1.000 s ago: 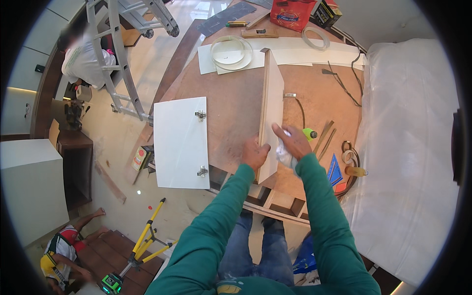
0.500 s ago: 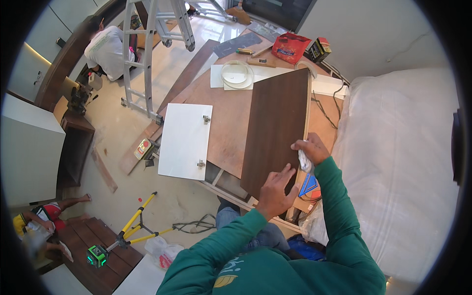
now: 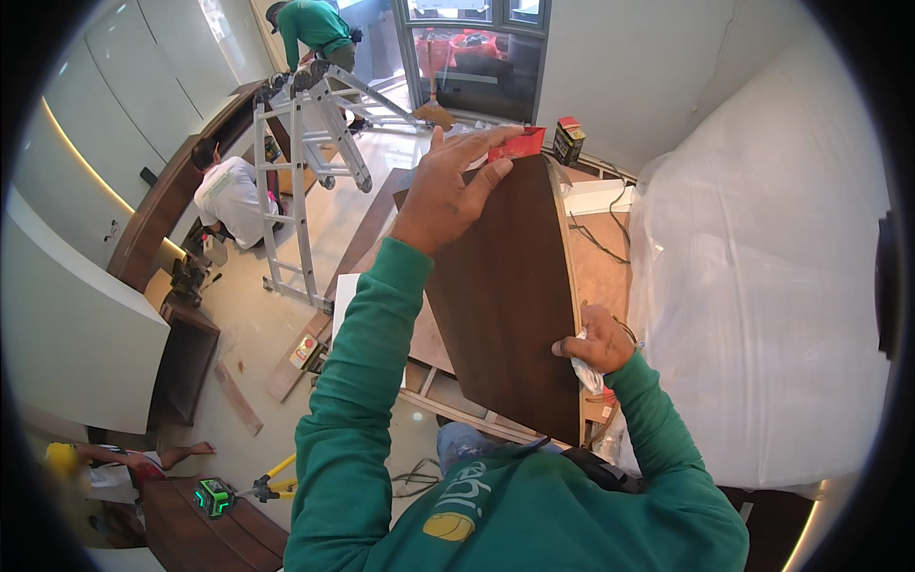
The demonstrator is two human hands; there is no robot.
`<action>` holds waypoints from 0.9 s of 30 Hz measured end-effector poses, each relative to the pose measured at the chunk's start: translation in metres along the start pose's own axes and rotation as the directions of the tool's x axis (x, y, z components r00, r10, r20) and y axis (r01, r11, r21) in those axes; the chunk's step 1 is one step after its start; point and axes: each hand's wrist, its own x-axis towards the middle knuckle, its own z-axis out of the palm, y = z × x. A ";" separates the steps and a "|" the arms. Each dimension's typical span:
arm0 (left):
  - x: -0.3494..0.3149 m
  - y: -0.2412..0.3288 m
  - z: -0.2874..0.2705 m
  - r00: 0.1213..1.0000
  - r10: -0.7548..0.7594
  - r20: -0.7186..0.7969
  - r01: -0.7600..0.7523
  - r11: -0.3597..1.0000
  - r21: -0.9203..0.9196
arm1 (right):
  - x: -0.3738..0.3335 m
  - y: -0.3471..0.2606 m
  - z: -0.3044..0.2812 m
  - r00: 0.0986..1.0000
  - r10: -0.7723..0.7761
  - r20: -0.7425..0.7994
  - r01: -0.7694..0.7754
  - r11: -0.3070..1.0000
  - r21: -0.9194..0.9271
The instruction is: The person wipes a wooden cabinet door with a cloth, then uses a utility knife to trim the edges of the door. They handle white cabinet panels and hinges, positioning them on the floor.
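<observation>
Dark smooth wood panel (image 3: 505,305) raised upright since before | left hand (image 3: 453,186) grips top edge | right hand (image 3: 596,341) clasps side, white rag (image 3: 586,372)

Home under fit-out — stepladder (image 3: 305,181), laser level (image 3: 213,497), plastic-wrapped bed (image 3: 762,286).

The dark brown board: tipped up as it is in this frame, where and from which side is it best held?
Probably by two opposite edges, as here. The dark brown board stands tilted off the workbench, broad, flat and thin, so its face gives no purchase. The left hand reaches over the far top corner; the right hand, holding a white cloth, grips the pale right edge, which should steady it.
</observation>
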 end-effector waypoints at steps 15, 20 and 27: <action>-0.035 0.098 0.027 0.998 0.026 -0.057 -0.025 1.000 0.016 | -0.079 0.005 0.006 0.989 -0.133 0.068 0.132 0.991 0.022; -0.054 0.103 0.023 0.989 -0.067 -0.129 0.029 0.959 -0.282 | -0.083 0.006 0.016 0.965 -0.258 0.046 0.257 0.966 0.026; -0.066 0.128 0.022 0.977 -0.123 -0.172 0.089 0.978 -0.191 | -0.094 -0.003 0.012 0.966 -0.242 0.091 0.248 0.967 -0.054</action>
